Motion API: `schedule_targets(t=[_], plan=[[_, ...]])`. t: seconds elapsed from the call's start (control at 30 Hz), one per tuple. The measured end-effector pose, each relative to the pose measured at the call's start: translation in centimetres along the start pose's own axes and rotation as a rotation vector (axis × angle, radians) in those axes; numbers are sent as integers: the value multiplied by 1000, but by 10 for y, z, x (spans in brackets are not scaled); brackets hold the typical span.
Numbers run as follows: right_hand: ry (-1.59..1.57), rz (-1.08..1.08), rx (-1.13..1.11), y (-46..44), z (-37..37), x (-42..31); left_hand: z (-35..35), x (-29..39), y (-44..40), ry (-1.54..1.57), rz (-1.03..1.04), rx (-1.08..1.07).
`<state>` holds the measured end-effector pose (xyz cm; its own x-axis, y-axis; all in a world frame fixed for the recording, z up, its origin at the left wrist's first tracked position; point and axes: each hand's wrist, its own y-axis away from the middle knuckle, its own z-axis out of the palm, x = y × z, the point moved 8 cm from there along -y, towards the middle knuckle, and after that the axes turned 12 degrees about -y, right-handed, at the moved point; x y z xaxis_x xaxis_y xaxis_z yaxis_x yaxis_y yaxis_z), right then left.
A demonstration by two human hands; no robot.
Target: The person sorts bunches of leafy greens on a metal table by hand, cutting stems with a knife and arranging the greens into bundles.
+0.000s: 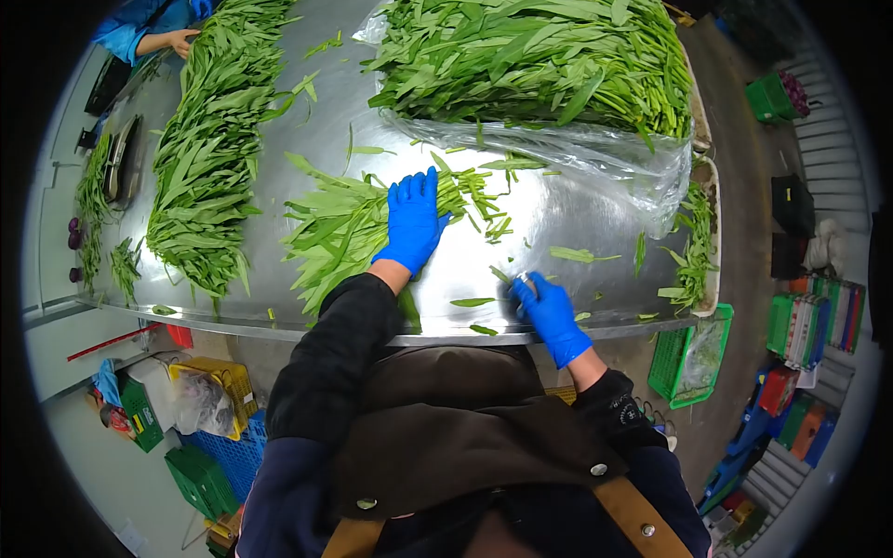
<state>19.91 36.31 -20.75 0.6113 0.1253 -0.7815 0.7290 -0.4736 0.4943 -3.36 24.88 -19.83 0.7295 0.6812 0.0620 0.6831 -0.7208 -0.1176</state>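
My left hand [413, 221], in a blue glove, is closed around the stems of a bunch of leafy greens [339, 223] lying on the metal table [298, 126]. The leaves fan out to the left, and the cut stem ends point right. My right hand [544, 312], also gloved in blue, is near the table's front edge. Its fingers are curled round a small object that is blurred and mostly hidden. Loose leaves [473, 302] and short stem pieces lie between and around my hands.
A large pile of greens [530, 60] sits at the back right with clear plastic film [595, 167] along its front. A long row of greens [209, 158] runs down the left. Another person's hand [179, 41] is at the upper left. Crates [690, 358] stand below the table.
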Motion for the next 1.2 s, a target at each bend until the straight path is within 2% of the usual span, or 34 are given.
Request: schedule_targets(t=[0.1, 0.17, 0.2, 0.23, 0.3, 0.33, 0.37, 0.4, 0.43, 0.47, 0.5, 0.57, 0.63, 0.67, 0.7, 0.77, 0.8, 0.87, 0.9, 0.97, 1.03, 1.1, 1.13, 1.17, 1.2], plan=[[258, 5, 219, -9, -26, -20, -34, -5, -2, 116, 64, 32], [408, -201, 380, -6, -36, -23, -58, -38, -6, 299, 74, 125], [507, -276, 411, -1, -40, -36, -63, -60, -10, 292, 35, 111], [504, -262, 413, 3, -38, -41, -64, -87, -15, 284, -3, 100], [235, -431, 385, 13, -21, -67, -33, -132, -20, -7, 133, 97], [-30, -255, 213, 10, 0, -65, -28, -150, -15, -5, 145, 90], [-29, -188, 63, 0, 29, -52, -20, -161, -11, -95, 198, 27], [-36, -257, -8, -5, 59, -46, -13, -163, -8, -185, 250, -34], [-54, -154, -130, -4, 80, -56, -16, -161, -3, -184, 265, -35], [50, -356, -15, -9, 99, -58, -21, -159, 8, -94, 260, -86], [173, -228, -122, -17, 117, -60, -26, -156, 20, -6, 257, -141], [112, -26, -304, -31, 156, -50, -30, -147, 41, 22, 129, -315], [76, 4, -355, -42, 183, -66, -50, -133, 56, 319, -46, -379], [-53, -13, -366, -45, 195, -77, -50, -129, 63, 339, 17, -277], [-185, 6, -386, -51, 207, -85, -49, -125, 71, 289, 14, -270], [-573, 213, -403, -60, 222, -88, -48, -119, 81, 220, 32, -221], [-579, 208, -396, -64, 227, -94, -45, -115, 83, 217, 42, -219], [-867, 232, -315, -70, 230, -102, -48, -108, 87, 104, 55, -78], [-867, 230, -314, -71, 230, -105, -41, -110, 87, 104, 57, -77], [-901, 290, -411, -72, 238, -110, -26, -131, 84, 155, -119, -95], [-819, 309, -493, -53, 230, -104, -34, -128, 82, 98, -71, -25], [0, -450, -14, -26, 172, -120, -35, -129, 78, 248, 7, 29], [-86, -338, -156, -17, 160, -110, -43, -127, 76, 273, 35, 125], [-174, -224, -295, -6, 149, -101, -45, -129, 75, 274, 36, 125], [-414, -72, -375, -1, 145, -81, -40, -135, 71, 270, -11, 24]])
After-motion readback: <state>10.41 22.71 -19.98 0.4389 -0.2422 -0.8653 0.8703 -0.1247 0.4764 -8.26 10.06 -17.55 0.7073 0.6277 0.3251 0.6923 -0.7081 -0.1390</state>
